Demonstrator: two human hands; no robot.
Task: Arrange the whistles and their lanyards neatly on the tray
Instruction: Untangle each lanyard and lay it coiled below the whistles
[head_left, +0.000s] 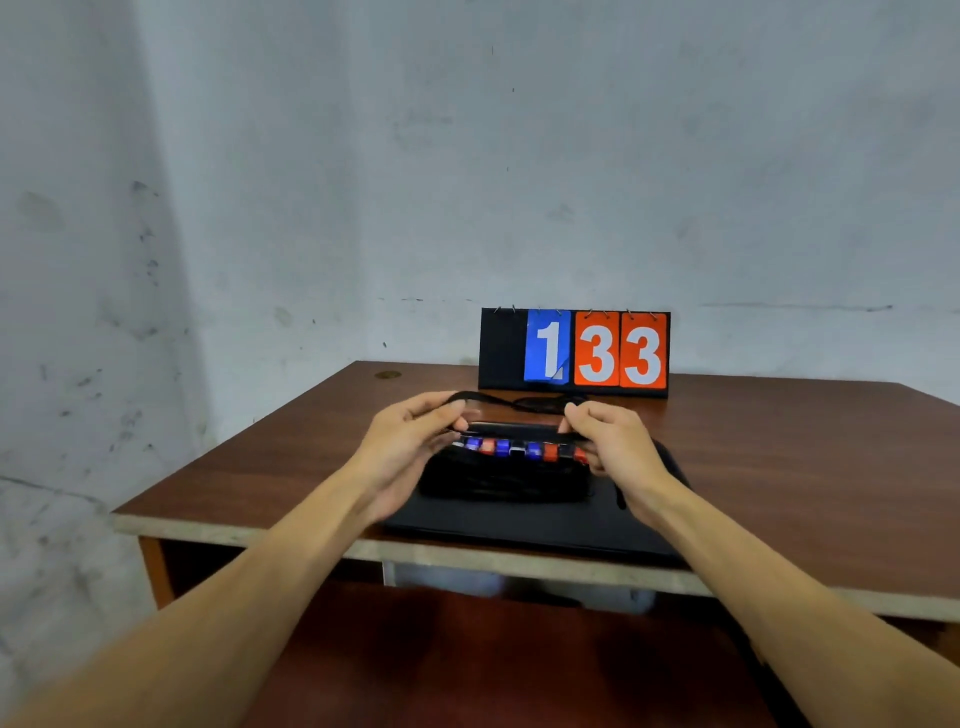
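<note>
**Q:** Head view, centre of frame: what is the state of the hands?
**A:** The left hand (415, 441) and right hand (613, 447) both have curled fingers and each pinches a black lanyard (483, 398). Neither hand is spread wide. The cord runs between them and loops off behind, toward the scoreboard (574, 353) at upper centre.

**Q:** Why two pinch points?
**A:** Judgement: gripping the cord at two places keeps it taut and straight. It can then be folded or laid down without tangling.

**Q:** Where are the whistles?
**A:** The whistles (519, 449), blue and red, sit in a row just below the hands. Directly below the row lies a dark bundle (504, 480), probably gathered lanyards, but it is too dark to confirm. Both rest on the black tray (519, 525) at lower centre, which sits at the near edge of the table (260, 467).

**Q:** Which whistle does the held cord belong to?
**A:** Cannot tell. Its end is hidden behind the right hand.

**Q:** What is the task status?
**A:** Judgement: late stage. The row is aligned, but this cord is not yet laid with the bundle.
</note>
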